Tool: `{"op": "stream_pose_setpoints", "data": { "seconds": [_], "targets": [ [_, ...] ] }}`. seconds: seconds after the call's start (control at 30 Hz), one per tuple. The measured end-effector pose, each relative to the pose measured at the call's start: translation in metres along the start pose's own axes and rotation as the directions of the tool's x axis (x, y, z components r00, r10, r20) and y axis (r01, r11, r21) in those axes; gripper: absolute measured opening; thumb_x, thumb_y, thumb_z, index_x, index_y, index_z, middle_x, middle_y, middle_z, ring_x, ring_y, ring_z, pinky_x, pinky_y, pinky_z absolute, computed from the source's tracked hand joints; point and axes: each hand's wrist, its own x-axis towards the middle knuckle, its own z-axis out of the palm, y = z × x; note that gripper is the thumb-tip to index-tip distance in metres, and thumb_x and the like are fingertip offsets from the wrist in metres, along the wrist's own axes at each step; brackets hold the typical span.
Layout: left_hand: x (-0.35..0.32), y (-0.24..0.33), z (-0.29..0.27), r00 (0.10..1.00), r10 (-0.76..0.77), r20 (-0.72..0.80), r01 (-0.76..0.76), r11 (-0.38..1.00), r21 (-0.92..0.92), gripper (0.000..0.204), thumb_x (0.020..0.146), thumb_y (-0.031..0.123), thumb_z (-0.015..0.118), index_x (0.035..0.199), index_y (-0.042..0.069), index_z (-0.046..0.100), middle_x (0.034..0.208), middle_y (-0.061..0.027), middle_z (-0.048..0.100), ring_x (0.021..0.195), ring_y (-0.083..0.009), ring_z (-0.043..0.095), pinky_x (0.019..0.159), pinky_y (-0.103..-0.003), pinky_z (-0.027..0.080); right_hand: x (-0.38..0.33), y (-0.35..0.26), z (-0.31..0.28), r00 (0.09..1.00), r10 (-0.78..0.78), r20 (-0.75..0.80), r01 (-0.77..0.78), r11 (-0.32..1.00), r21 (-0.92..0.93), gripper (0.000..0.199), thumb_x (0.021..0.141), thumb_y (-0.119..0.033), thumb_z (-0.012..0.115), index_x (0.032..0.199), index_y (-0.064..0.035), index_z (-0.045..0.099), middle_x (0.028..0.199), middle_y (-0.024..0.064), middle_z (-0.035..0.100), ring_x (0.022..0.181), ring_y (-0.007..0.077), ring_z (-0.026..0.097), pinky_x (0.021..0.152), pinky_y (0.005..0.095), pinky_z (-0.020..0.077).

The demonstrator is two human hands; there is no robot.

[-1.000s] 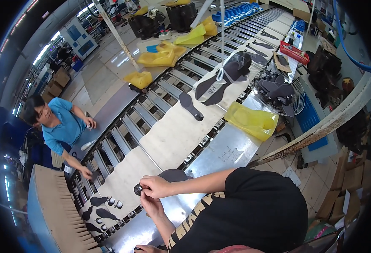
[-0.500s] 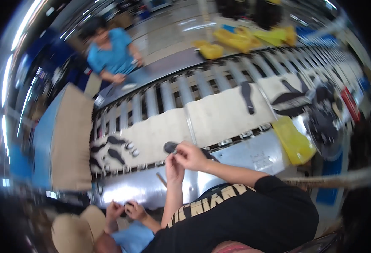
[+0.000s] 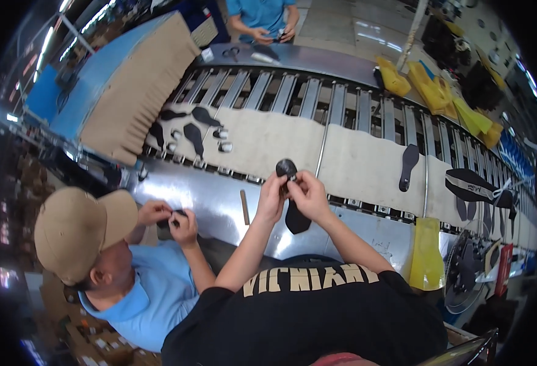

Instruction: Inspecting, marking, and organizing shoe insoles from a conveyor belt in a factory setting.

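A black shoe insole (image 3: 297, 219) is held upright-ish in front of me, its rounded end (image 3: 285, 167) above my fingers and its wider end below. My left hand (image 3: 272, 199) grips its left side, fingers closed. From the right, my right hand (image 3: 309, 196) pinches close to the same spot, where a small pale bit shows between the fingertips; what it is I cannot make out. Both hands are above the near edge of the conveyor. On the belt (image 3: 366, 152) to the right lies another dark insole (image 3: 409, 166).
Several dark insoles and small white-and-dark pieces (image 3: 224, 146) lie on the belt at left, by a fabric-curtained box (image 3: 137, 79). A brown strip (image 3: 245, 207) rests on the metal ledge (image 3: 335, 244). Co-workers sit left and stand opposite. A yellow sheet (image 3: 426, 256) and a fan (image 3: 462, 268) are right.
The view has turned, and the belt's pieces appear higher in it. My hands still hold the insole, whose wider end now shows below them. The co-worker opposite has brought both hands together.
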Motion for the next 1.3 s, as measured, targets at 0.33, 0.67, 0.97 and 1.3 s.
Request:
{"op": "stream_pose_setpoints", "data": {
  "seconds": [0.33, 0.67, 0.97, 1.3],
  "targets": [
    [-0.013, 0.010, -0.023, 0.957, 0.271, -0.100, -0.240, 0.938, 0.249, 0.021, 0.096, 0.011, 0.043, 0.113, 0.004, 0.053, 0.088, -0.0003, 0.059, 0.077, -0.0076, 0.059, 0.071, -0.021, 0.049, 0.018, 0.008, 0.019, 0.885, 0.284, 0.369, -0.400, 0.870, 0.290, 0.007, 0.093, -0.011, 0.054, 0.095, -0.0043, 0.055, 0.094, 0.0073, 0.063, 0.087, 0.0164, 0.065, 0.079, 0.0302, 0.0536],
    [-0.033, 0.007, -0.045, 0.953, 0.286, -0.103, -0.259, 0.941, 0.217, 0.026, 0.096, 0.009, 0.042, 0.120, 0.004, 0.052, 0.090, -0.0005, 0.060, 0.078, -0.0076, 0.059, 0.071, -0.022, 0.050, 0.009, 0.008, 0.032, 0.810, 0.333, 0.484, -0.511, 0.805, 0.301, 0.012, 0.092, -0.013, 0.051, 0.100, -0.0045, 0.056, 0.098, 0.0080, 0.065, 0.090, 0.0185, 0.065, 0.083, 0.0346, 0.0533],
    [-0.044, 0.007, -0.053, 0.939, 0.329, -0.097, -0.306, 0.931, 0.200, 0.022, 0.096, 0.012, 0.044, 0.115, 0.004, 0.054, 0.087, 0.0000, 0.060, 0.074, -0.0070, 0.058, 0.069, -0.021, 0.050, 0.000, 0.006, 0.040, 0.812, 0.309, 0.496, -0.474, 0.844, 0.250, 0.012, 0.092, -0.014, 0.055, 0.100, -0.0054, 0.057, 0.096, 0.0059, 0.065, 0.090, 0.0151, 0.065, 0.080, 0.0301, 0.0527],
    [-0.050, 0.013, -0.048, 0.944, 0.307, -0.124, -0.285, 0.944, 0.169, 0.022, 0.096, 0.011, 0.043, 0.114, 0.004, 0.054, 0.086, -0.0003, 0.060, 0.073, -0.0064, 0.057, 0.067, -0.021, 0.049, -0.006, 0.003, 0.044, 0.815, 0.328, 0.477, -0.476, 0.849, 0.229, 0.015, 0.092, -0.015, 0.057, 0.101, -0.0041, 0.058, 0.094, 0.0057, 0.065, 0.086, 0.0131, 0.064, 0.077, 0.0264, 0.0519]
  ]
}}
